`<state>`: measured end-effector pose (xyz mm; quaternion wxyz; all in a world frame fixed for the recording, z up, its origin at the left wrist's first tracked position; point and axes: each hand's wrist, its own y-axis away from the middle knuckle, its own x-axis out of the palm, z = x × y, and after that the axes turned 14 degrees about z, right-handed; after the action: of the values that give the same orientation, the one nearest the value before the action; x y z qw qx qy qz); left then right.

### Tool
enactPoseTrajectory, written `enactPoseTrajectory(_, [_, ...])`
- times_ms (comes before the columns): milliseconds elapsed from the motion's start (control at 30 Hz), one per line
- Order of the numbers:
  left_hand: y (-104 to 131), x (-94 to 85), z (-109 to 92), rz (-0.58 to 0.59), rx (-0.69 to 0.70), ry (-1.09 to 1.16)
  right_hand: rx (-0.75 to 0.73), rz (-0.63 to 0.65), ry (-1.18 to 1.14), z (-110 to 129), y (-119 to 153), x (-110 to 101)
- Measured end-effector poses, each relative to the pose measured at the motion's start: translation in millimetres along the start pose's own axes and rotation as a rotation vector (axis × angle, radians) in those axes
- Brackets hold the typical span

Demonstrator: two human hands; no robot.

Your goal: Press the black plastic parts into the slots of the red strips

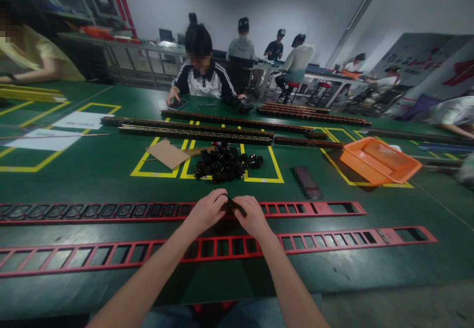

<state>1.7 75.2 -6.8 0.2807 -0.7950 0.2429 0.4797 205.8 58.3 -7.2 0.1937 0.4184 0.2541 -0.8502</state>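
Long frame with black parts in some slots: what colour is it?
The frame is red, seen best in the head view.

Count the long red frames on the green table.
2. The farther red frame, partly filled with black parts, passes behind the left hand and right hand; the nearer red frame crosses below the forearms. Both run off the left edge, partly covered.

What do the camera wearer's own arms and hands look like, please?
The left hand and right hand are bare, without gloves. The forearms are bare too: no sleeves are in view, and no watch, bracelet or cable shows.
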Motion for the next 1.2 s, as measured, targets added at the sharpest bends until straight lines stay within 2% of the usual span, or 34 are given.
enactPoseTrajectory(200, [-1.6, 0.7, 1.1, -0.063, -0.089, -0.075, -0.008, 0.010, -0.019, 4.0, 1.1, -2.1])
enactPoseTrajectory(500, [-0.4, 6.0, 3.4, -0.060, -0.083, -0.113, -0.064, 0.000, -0.057, 5.4, 1.6, -1.2])
enactPoseTrajectory(767, [-0.8, 5.2, -5.6, 0.091, 0.019, -0.125, -0.107, -0.059, -0.059, -1.8, 1.1, 3.1])
enactPoseTrajectory(1000, [-2.1, -1.4, -8.6, 0.063, -0.046, -0.177, -0.037, -0.076, -0.076, -0.3, 1.4, 0.8])
enactPoseTrajectory(1200, [-1.8, -7.8, -12.7, 0.115, -0.055, -0.181, 0.000, -0.104, -0.107, -2.1, 2.1, 2.8])
